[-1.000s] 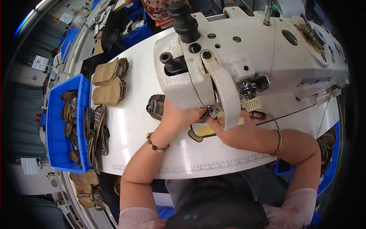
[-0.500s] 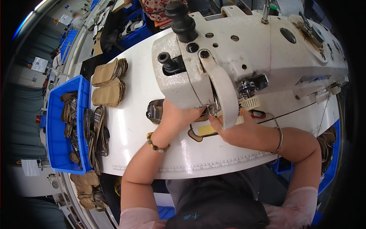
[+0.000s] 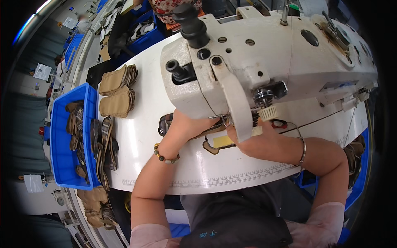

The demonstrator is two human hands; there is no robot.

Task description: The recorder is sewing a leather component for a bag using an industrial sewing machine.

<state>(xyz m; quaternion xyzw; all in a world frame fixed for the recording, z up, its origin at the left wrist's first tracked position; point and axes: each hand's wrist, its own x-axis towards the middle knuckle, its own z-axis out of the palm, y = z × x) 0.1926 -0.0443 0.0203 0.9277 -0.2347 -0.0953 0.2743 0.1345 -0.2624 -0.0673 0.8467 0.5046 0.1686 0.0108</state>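
A dark plaid fabric piece [image 3: 166, 124] with a brown edge and what looks like a zip lies under the head of a white sewing machine [image 3: 186, 97]. My left hand [image 3: 188, 125] rests over this piece; its fingertips are hidden behind the machine head. Close to the needle area, my right hand [image 3: 254, 141] is closed, its thumb bent inward and its other fingers mostly covered by the machine's curved white lever [image 3: 236, 103]. What it pinches is hidden. Just below, a yellow strip [image 3: 223, 141] and a small brown-edged tab [image 3: 211, 148] lie on the white table [image 3: 144, 153].
Two stacks of tan fabric pieces [image 3: 113, 102] stand on the table's left. Beside them, a blue bin [image 3: 66, 161] holds plaid pieces, with more straps [image 3: 108, 144] draped at its rim. A printed ruler [image 3: 231, 180] follows the near edge. Another blue bin [image 3: 364, 165] is at right.
The left hand and wrist have shifted slightly left. More of the fabric piece's brown edge now shows between my hands. The machine sits slightly further left in view.
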